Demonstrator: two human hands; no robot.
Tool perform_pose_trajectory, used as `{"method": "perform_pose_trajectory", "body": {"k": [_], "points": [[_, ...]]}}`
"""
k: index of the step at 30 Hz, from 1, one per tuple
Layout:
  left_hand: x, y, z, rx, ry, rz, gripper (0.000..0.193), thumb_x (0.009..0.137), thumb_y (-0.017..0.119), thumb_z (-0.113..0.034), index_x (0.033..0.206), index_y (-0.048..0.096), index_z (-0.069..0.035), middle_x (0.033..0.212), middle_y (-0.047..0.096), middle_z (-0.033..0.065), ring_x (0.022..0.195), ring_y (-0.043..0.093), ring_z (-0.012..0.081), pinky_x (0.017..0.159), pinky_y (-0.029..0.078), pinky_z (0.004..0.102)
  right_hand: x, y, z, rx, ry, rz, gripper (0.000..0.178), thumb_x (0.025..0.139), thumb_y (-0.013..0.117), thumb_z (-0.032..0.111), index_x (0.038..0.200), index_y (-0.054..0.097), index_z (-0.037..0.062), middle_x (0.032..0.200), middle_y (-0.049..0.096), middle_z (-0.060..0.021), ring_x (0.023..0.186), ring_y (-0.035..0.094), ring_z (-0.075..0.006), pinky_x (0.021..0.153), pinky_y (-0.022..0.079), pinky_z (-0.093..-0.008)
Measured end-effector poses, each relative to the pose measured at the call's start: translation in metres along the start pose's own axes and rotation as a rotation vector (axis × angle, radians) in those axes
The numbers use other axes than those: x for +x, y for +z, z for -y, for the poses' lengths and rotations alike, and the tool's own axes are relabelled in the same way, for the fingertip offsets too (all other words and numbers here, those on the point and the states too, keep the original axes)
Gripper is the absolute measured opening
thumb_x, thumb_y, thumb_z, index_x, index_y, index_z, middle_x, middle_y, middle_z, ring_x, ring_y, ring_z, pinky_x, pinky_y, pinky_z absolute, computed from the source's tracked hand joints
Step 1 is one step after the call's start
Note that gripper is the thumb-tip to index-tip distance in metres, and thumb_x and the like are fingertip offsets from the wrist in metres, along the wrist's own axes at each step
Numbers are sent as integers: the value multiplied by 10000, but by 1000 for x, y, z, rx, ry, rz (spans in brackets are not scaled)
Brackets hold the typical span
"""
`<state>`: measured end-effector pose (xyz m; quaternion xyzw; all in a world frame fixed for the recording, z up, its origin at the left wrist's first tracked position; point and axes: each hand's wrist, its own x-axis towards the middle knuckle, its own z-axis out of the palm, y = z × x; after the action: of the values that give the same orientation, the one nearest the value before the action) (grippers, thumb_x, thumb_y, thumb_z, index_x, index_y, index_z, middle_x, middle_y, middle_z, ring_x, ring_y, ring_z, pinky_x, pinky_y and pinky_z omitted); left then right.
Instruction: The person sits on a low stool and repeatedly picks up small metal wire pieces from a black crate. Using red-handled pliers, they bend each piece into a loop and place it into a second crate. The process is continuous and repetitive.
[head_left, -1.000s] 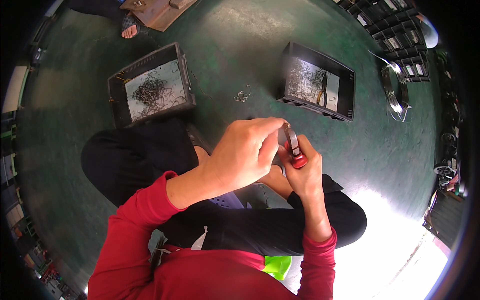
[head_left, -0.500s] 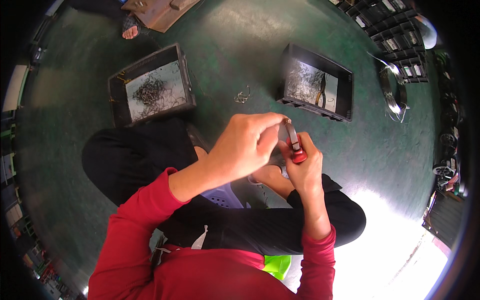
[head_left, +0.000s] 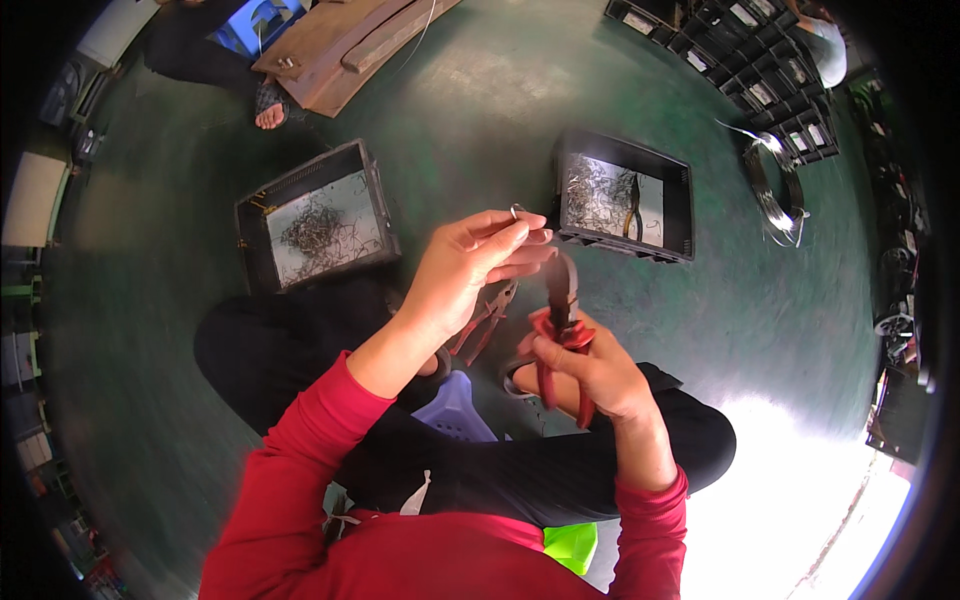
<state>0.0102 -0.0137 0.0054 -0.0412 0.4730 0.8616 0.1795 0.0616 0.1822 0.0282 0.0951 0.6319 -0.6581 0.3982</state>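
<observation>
Pinched between the fingertips of my left hand (head_left: 468, 262) is a small bent piece of wire (head_left: 516, 211), its curved end sticking up. Close by on the right, my right hand (head_left: 600, 375) grips red-handled pliers (head_left: 565, 335) with the jaws pointing up. Those jaws are near my left fingers but seem apart from the wire. Below my left hand, a second pair of red-handled pliers (head_left: 488, 322) lies between my feet, partly covered by the hand.
Ahead on the left stands a black crate (head_left: 388, 232) of bent wire pieces. Another black crate (head_left: 683, 205), right, holds wire pieces and a dark-and-yellow tool. A wire coil (head_left: 765, 190) lies by stacked crates (head_left: 745, 75). Far left are a person's foot (head_left: 270, 117) and a brown board (head_left: 330, 60).
My hands have moved apart, the left one drawing back from the pliers with the wire piece. The handles of the pliers now show spread in my right hand. The view has shifted slightly.
</observation>
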Motion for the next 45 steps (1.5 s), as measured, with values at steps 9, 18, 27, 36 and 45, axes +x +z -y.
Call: {"method": "perform_pose_trajectory", "body": {"k": [9,18,27,36,45], "points": [[-6,7,4,152,182,16,226,976,550,-152,1121,647,-8,1084,673,131,1031,657,219,900,535,334,1,11,2,336,9,274,389,940,628,279,1199,527,7,1025,640,-68,988,593,-167,870,474,-318],[2,-3,-13,185,69,14,352,1004,489,-190,1283,542,18,1128,646,164,1018,656,257,928,516,367,1,6,-1,-483,-308,-406,209,909,653,184,943,553,3,815,614,-92,740,565,-166,709,470,-313],[2,-11,-16,344,-19,26,202,925,634,-119,1038,676,44,844,685,103,722,655,134,671,545,256,10,2,-10,-667,-356,-535,253,875,683,118,1043,533,5,830,630,-100,763,599,-175,731,488,-308],[1,-6,-12,346,52,-58,175,932,615,-101,1029,675,32,816,676,93,706,664,146,642,545,260,19,-1,-19,-527,-307,-424,307,859,691,148,1085,539,6,871,660,-93,771,629,-185,713,486,-307],[1,-1,-12,306,-78,-32,180,935,575,-75,1044,655,44,783,656,93,676,650,150,642,554,274,13,2,-7,-477,-187,-410,209,906,654,139,1050,556,24,736,548,0,609,470,-61,548,394,-240]]}}
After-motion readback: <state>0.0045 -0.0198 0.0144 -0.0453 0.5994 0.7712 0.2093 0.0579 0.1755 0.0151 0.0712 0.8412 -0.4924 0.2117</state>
